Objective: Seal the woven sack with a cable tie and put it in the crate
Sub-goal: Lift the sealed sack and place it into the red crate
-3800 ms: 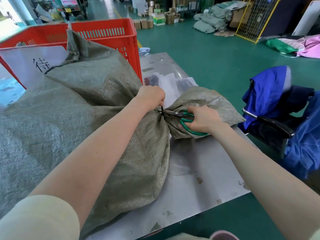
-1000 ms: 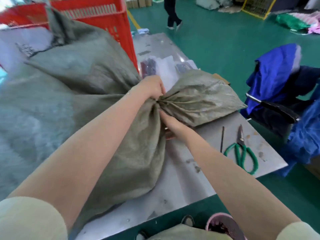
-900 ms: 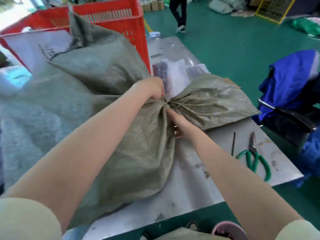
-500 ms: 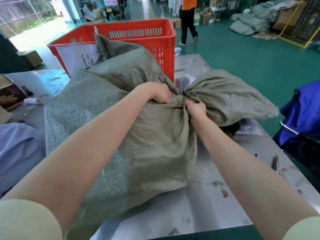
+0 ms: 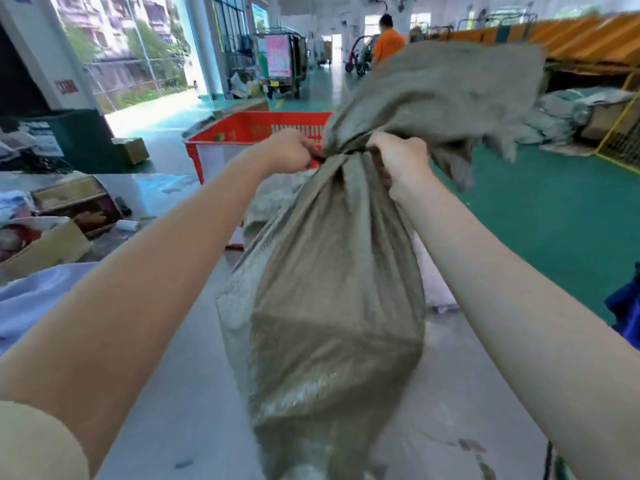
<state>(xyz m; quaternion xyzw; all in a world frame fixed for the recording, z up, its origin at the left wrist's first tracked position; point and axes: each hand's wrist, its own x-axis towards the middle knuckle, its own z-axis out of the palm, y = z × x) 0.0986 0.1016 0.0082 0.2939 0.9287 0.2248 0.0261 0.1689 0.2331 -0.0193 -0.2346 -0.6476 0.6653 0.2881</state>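
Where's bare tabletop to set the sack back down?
Bare metal table lies between the left forearm and the hanging woven sack, and near-right beyond the right forearm. The far-left end is crowded with cardboard boxes; the red crate stands behind.

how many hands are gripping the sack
2: the left hand holds the sack at the left of its gathered neck, the right hand at the right.
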